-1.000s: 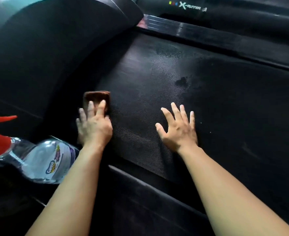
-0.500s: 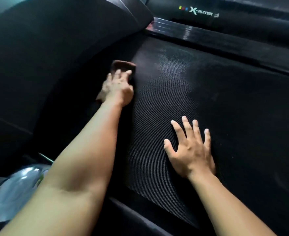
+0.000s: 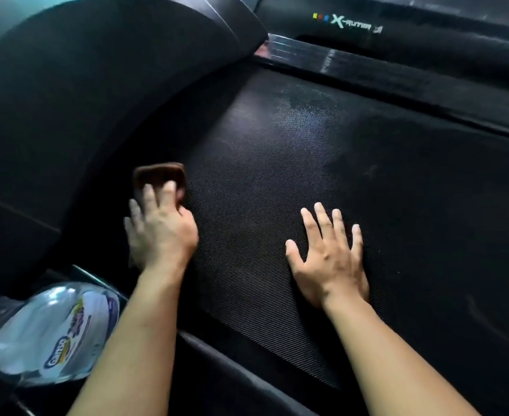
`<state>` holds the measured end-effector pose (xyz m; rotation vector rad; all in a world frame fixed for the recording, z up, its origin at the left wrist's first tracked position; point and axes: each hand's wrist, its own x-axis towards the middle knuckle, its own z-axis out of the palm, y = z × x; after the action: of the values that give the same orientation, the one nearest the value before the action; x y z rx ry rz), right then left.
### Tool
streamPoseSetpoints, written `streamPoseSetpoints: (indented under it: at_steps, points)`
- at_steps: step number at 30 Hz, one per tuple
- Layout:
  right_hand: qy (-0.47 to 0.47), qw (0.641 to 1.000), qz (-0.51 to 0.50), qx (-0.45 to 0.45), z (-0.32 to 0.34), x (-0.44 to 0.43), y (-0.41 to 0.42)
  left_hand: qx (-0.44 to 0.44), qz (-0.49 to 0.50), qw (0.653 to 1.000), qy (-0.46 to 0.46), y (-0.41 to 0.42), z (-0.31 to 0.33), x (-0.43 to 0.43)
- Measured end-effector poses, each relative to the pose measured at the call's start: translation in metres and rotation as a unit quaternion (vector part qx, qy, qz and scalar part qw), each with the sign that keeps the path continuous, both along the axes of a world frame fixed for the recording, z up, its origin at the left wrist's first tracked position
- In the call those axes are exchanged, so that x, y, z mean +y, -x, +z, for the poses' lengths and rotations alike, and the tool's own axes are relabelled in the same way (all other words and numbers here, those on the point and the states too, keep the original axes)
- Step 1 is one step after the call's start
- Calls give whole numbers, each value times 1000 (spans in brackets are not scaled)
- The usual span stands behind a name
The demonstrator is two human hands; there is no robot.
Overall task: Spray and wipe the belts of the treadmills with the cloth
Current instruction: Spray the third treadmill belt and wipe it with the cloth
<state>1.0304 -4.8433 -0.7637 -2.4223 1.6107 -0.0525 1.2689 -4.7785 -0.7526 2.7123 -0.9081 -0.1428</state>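
The left hand (image 3: 160, 232) presses a small brown cloth (image 3: 159, 175) flat onto the treadmill belt (image 3: 277, 139). Its fingers are laid out over the near part of the cloth, and the far edge of the cloth shows just beyond the fingertips. The hand is smeared with blur, so I cannot tell whether the thumb tucks round the cloth's edge. The cloth sits at the belt's margin, close under the curved black motor cover (image 3: 97, 85) that rises to the left of this hand.

To the right of it, apart from the cloth, the right hand (image 3: 328, 259) lies palm down on the belt with fingers straight and spread, holding nothing. Beyond the right hand's fingertips the belt carries a pale, speckled wet patch (image 3: 304, 115). Farther still runs a glossy side rail (image 3: 322, 57) and a black panel with the lettering "X-runner" (image 3: 350, 23).

Near the left forearm, on its outer side, a clear spray bottle (image 3: 58, 331) with a printed label lies on its side, off the belt.
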Motion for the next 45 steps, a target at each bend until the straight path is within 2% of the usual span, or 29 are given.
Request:
streamPoseSetpoints:
  at_steps: [2, 5, 10, 15, 17, 21, 25, 27, 31, 35, 40, 42, 45]
  points:
    - [2, 1000, 0, 1, 0, 0, -1, 14, 29, 999, -7, -26, 5, -23]
    - [0, 1000, -2, 0, 0, 0, -1, 49, 2, 998, -28, -45, 15, -78]
    - [0, 1000, -1, 4, 2, 0, -1, 31, -217, 975, -27, 4, 0, -128]
    - [-3, 1000, -10, -2, 3, -1, 0, 11, -336, 942, -3, 75, -6, -59]
    - [-1, 1000, -10, -4, 3, -1, -1, 8, -323, 946, 7, 82, -6, -12]
    - [-1, 1000, -7, -4, 1, -1, -1, 22, -192, 981, -8, 53, -3, 46]
    - [3, 1000, -8, -15, 2, 0, -1, 23, -41, 999, -14, -5, 2, 36]
    - [5, 1000, -7, -15, 1, 1, -1, 30, -14, 999, -10, -26, 7, 13]
    - [11, 1000, -6, -17, 0, 0, 2, 25, -79, 995, -51, -23, 10, -35]
    - [14, 998, -13, -54, -2, 0, 3, 14, -178, 984, -27, 30, 1, -45]
    - [28, 989, -37, -141, -1, 8, 10, -3, -378, 926, -20, 88, -8, 11]
    - [25, 986, -35, -161, 2, 12, 16, 14, -397, 917, -29, 95, -6, 43]
    - [21, 984, -46, -168, 8, 23, 35, 38, -336, 940, -44, 90, 6, 66]
